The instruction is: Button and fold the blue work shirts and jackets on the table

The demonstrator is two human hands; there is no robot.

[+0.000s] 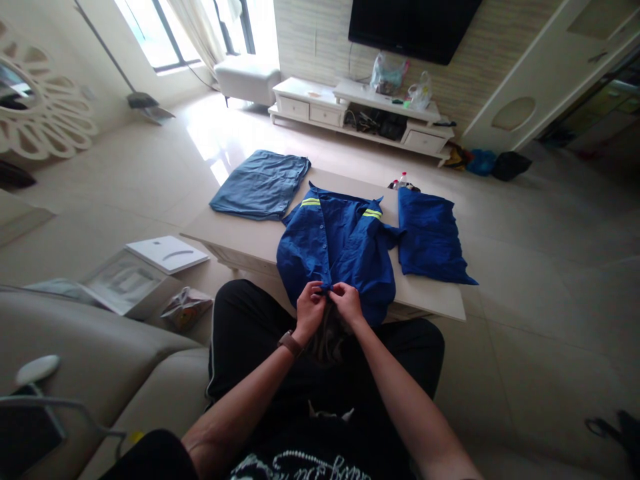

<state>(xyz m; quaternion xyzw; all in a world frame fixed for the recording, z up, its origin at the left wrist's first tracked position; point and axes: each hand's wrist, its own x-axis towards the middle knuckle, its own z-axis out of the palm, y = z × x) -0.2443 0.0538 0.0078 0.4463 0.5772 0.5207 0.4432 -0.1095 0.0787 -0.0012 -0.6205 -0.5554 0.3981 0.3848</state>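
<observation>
A blue work shirt [345, 247] with yellow reflective stripes lies front up over the near edge of the table, its collar away from me. My left hand [310, 307] and my right hand [346, 301] meet at the shirt's front opening, low on the button placket. Both hands pinch the fabric there with bent fingers; whether a button is between them is too small to see. Several buttons run up the placket above my hands. A folded lighter blue garment [263, 185] lies to the left of the shirt, and a folded dark blue garment [433, 233] to the right.
The long table [235, 233] stands before my knees. Small bottles [403, 179] are behind its far edge. Left on the floor are a white box [167, 254] and a plastic bag [186, 307], beside the sofa [85, 340]. A TV cabinet [310, 110] lines the far wall.
</observation>
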